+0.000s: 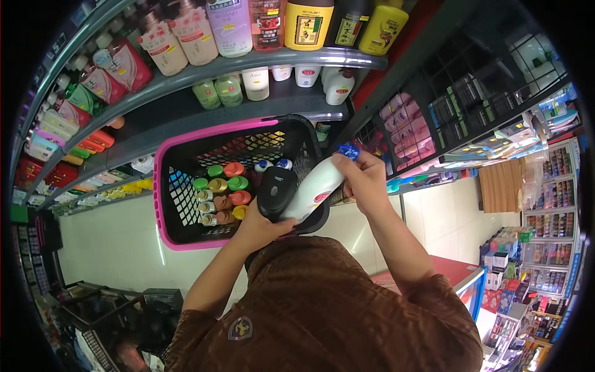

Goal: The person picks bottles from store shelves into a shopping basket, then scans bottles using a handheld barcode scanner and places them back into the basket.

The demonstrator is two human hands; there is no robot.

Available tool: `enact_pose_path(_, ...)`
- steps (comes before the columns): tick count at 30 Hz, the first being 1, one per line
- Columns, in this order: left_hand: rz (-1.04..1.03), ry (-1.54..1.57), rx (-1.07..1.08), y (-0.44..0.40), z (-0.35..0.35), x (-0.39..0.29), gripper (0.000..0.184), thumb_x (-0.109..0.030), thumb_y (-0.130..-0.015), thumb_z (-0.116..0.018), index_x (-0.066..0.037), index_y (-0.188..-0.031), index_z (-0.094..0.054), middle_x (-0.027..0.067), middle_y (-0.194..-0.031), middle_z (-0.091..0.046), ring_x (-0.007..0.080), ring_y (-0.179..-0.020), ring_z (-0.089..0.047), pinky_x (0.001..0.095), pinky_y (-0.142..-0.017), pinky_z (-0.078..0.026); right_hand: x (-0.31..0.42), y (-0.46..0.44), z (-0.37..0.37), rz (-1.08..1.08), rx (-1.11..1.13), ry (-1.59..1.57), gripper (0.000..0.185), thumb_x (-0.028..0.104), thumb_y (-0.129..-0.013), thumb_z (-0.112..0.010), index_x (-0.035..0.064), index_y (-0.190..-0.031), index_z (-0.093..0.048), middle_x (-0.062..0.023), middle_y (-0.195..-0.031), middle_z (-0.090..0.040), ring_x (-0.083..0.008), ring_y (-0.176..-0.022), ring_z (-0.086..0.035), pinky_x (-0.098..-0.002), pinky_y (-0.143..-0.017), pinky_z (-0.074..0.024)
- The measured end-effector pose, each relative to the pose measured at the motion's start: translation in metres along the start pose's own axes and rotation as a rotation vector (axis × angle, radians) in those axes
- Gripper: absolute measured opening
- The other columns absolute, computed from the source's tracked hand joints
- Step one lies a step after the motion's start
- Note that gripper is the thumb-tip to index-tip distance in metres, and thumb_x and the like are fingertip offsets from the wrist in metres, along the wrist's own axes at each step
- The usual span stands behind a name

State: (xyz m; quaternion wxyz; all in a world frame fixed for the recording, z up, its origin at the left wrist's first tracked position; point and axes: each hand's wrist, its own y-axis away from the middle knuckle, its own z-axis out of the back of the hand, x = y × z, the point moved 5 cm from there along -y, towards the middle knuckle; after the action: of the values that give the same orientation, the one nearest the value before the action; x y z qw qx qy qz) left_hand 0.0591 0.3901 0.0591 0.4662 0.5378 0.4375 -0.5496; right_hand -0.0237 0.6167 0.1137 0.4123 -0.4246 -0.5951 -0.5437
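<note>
A white lotion bottle [316,190] with a blue pump top [348,150] is held tilted above the right side of the shopping basket [162,217]. My right hand [365,177] is closed around its upper end, just below the pump. My left hand [260,228] is closed on a black handheld device that looks like a barcode scanner [277,189]; part of its grip is hidden. My left fingers also reach the bottle's lower end. In the black basket with a pink rim stand several bottles with green, red, brown and yellow caps [226,193].
A curved shelf [248,61] with rows of shampoo and wash bottles rises ahead. A wire rack [406,127] with pink packs stands close on the right. A red-topped counter [443,273] is at lower right. A dark cart [99,304] stands at lower left.
</note>
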Motion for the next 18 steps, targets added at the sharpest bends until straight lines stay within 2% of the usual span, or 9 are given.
enact_pose_path(2, 0.046, 0.149, -0.079, -0.002, 0.007, 0.006, 0.063, -0.004, -0.079, -0.081, 0.001, -0.135, -0.053, 0.0111, -0.128, -0.065, 0.0189, -0.114, -0.063, 0.0342, -0.097, -0.052, 0.03, -0.002, -0.002, 0.328, -0.082, 0.098, 0.022, 0.018, -0.089, -0.079, -0.0017, -0.091, -0.07, 0.0035, -0.062, -0.058, -0.0022, -0.046, -0.046, -0.0219, -0.042, -0.0333)
enact_pose_path(5, 0.07, 0.343, -0.2, 0.004, 0.03, -0.003, 0.056, 0.004, -0.086, -0.073, 0.001, -0.138, -0.052, 0.0162, -0.132, -0.064, 0.0219, -0.113, -0.067, 0.0338, -0.089, -0.059, 0.052, -0.022, 0.006, 0.581, -0.216, 0.227, 0.021, 0.015, -0.089, -0.078, -0.0024, -0.097, -0.07, 0.0046, -0.064, -0.058, -0.0008, -0.052, -0.047, -0.0205, -0.046, -0.035)
enact_pose_path(7, 0.218, 0.488, -0.262, 0.017, 0.046, -0.004, 0.045, 0.003, -0.087, -0.072, 0.001, -0.129, -0.056, 0.0182, -0.13, -0.065, 0.023, -0.11, -0.068, 0.0334, -0.084, -0.059, 0.057, -0.052, 0.008, 0.618, -0.237, 0.3, 0.023, 0.016, -0.09, -0.078, -0.0029, -0.101, -0.07, 0.0053, -0.065, -0.056, -0.0005, -0.058, -0.047, -0.0213, -0.051, -0.0369)
enact_pose_path(8, 0.182, 0.544, -0.262, 0.02, 0.051, -0.009, 0.029, 0.0, -0.089, -0.071, -0.001, -0.115, -0.059, 0.018, -0.118, -0.069, 0.0205, -0.092, -0.072, 0.031, -0.069, -0.059, 0.052, -0.073, 0.009, 0.628, -0.232, 0.285, 0.024, 0.017, -0.09, -0.078, -0.003, -0.101, -0.07, 0.0053, -0.065, -0.056, -0.0011, -0.058, -0.046, -0.0218, -0.052, -0.0367)
enact_pose_path(9, 0.186, 0.55, -0.273, 0.02, 0.055, -0.015, 0.029, 0.0, -0.089, -0.071, -0.001, -0.115, -0.059, 0.018, -0.118, -0.069, 0.0205, -0.092, -0.072, 0.031, -0.069, -0.059, 0.046, -0.093, 0.007, 0.637, -0.226, 0.272, 0.025, 0.017, -0.09, -0.078, -0.0031, -0.101, -0.07, 0.0052, -0.065, -0.056, -0.0017, -0.058, -0.045, -0.0224, -0.052, -0.0365)
enact_pose_path(12, 0.256, 0.537, -0.131, 0.005, 0.048, -0.024, 0.02, -0.008, -0.091, -0.072, -0.003, -0.106, -0.06, 0.01, -0.087, -0.069, 0.0133, -0.059, -0.061, 0.0287, -0.05, -0.049, 0.026, -0.149, 0.001, 0.712, -0.259, 0.39, 0.024, 0.019, -0.088, -0.079, -0.0023, -0.092, -0.069, 0.0001, -0.062, -0.054, -0.0058, -0.055, -0.045, -0.026, -0.051, -0.0373)
enact_pose_path(15, 0.255, 0.253, -0.033, -0.015, 0.038, -0.027, 0.021, -0.011, -0.092, -0.072, -0.003, -0.107, -0.06, 0.0072, -0.086, -0.068, 0.0103, -0.06, -0.06, 0.0277, -0.052, -0.049, 0.016, -0.189, -0.007, 0.769, -0.289, 0.563, 0.025, 0.021, -0.085, -0.081, -0.0012, -0.086, -0.069, -0.0051, -0.06, -0.053, -0.0108, -0.054, -0.047, -0.0295, -0.052, -0.0395)
enact_pose_path(17, 0.276, 0.273, -0.015, -0.013, 0.035, -0.029, 0.022, -0.012, -0.092, -0.073, -0.003, -0.108, -0.061, 0.0041, -0.087, -0.067, 0.0079, -0.063, -0.06, 0.0262, -0.056, -0.049, 0.013, -0.214, -0.019, 0.727, -0.288, 0.595, 0.028, 0.024, -0.085, -0.081, -0.0011, -0.084, -0.067, -0.0061, -0.06, -0.054, -0.0133, -0.054, -0.049, -0.0307, -0.053, -0.0418)
enact_pose_path(18, 0.261, 0.33, 0.029, -0.01, 0.032, -0.038, 0.022, -0.01, -0.091, -0.074, -0.003, -0.108, -0.061, 0.0031, -0.087, -0.067, 0.008, -0.065, -0.06, 0.026, -0.058, -0.05, 0.004, -0.235, -0.016, 0.652, -0.33, 0.636, 0.035, 0.031, -0.084, -0.081, -0.0015, -0.083, -0.067, -0.01, -0.063, -0.06, -0.0203, -0.057, -0.058, -0.035, -0.058, -0.0476)
